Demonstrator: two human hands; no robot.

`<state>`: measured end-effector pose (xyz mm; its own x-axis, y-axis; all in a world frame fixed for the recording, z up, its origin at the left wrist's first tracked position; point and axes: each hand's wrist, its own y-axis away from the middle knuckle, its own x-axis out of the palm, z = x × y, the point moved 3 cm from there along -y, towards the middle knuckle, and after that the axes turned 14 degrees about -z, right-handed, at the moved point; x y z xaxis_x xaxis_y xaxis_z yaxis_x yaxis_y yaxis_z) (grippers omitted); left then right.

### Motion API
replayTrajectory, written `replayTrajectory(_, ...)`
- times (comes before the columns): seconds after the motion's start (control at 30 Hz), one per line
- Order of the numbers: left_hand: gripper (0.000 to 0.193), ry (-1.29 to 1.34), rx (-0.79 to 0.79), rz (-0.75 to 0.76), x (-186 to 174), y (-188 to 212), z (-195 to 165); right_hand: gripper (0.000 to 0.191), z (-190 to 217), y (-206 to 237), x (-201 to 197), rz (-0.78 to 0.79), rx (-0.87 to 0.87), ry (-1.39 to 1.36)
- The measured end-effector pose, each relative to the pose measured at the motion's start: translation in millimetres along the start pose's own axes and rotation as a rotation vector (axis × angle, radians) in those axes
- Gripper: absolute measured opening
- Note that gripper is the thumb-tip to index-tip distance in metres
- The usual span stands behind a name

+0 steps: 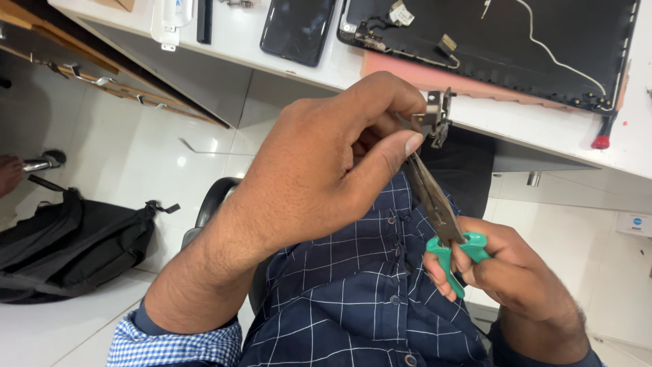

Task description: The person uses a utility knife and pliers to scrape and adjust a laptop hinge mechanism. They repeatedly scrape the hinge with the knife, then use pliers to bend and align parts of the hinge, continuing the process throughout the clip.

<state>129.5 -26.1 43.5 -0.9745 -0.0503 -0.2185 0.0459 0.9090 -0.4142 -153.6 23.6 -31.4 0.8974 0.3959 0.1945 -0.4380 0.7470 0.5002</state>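
While left hand (326,170) pinches it, small grey metal hinge (437,114), green-handled pliers (438,211) gripping

Glossy white tiled floor (136,156) beneath a white desk (285,61) with wooden drawers (81,71).

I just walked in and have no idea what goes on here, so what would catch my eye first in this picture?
In the middle, the left hand pinches a small grey metal hinge bracket, while the right hand squeezes green-handled long-nose pliers whose tips reach up to it. Behind them, on the white desk, lies an opened black laptop lid shell with loose white wire, beside a dark smartphone. A black bag sits on the floor at left.
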Motion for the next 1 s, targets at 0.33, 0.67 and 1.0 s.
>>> replayTrajectory(0.33,0.028,0.226,-0.211,-0.014,27.5,-7.0,23.5,0.009,-0.5,-5.0,-11.9,-0.043,-0.112,-0.102)
replayTrajectory(0.67,0.036,0.639,-0.334,-0.011,87.9,-45.8,55.7,0.009,20.2,-20.7,-19.2,-0.239,-0.280,-0.182)
replayTrajectory(1.0,0.053,0.710,-0.459,-0.041,135.4,-69.2,83.6,0.015,26.4,-52.2,-38.1,-0.329,-0.327,-0.229)
